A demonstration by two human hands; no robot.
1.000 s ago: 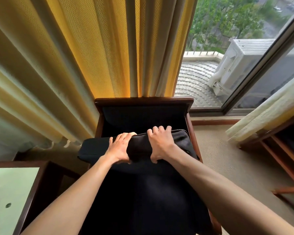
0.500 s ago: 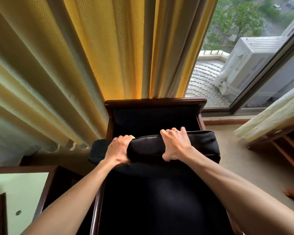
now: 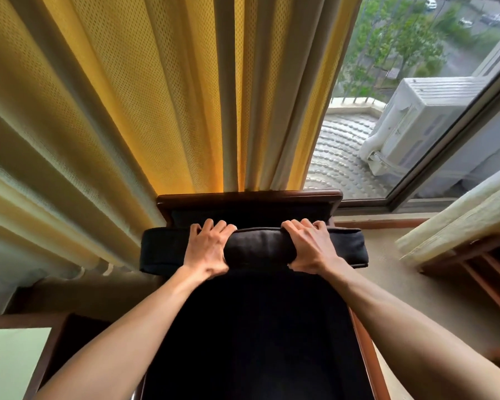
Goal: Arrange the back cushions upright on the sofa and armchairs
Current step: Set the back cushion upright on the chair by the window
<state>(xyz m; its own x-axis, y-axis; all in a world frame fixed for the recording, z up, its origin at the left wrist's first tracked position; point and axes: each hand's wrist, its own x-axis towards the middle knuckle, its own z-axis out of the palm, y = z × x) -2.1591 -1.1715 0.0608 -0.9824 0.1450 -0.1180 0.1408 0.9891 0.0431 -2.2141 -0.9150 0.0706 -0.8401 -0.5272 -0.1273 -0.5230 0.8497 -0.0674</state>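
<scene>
A dark back cushion [image 3: 259,246] lies crosswise over the armchair [image 3: 248,196], its ends sticking out past both sides of the dark wooden frame. My left hand [image 3: 207,249] grips its top edge left of centre, fingers curled over the far side. My right hand [image 3: 311,245] grips the same edge right of centre. The cushion sits just in front of the chair's backrest, close below the top rail. Below my hands the black seat [image 3: 254,336] runs toward me.
Yellow curtains [image 3: 145,93] hang right behind the chair. A window [image 3: 401,82] at the right shows an outdoor air-conditioner unit [image 3: 416,122]. A glass-topped side table [image 3: 15,362] stands at the lower left, another wooden furniture frame [image 3: 485,272] at the right on beige carpet.
The cushion has swung from a slant to level and moved up close to the backrest. My hands have spread further apart along its top edge.
</scene>
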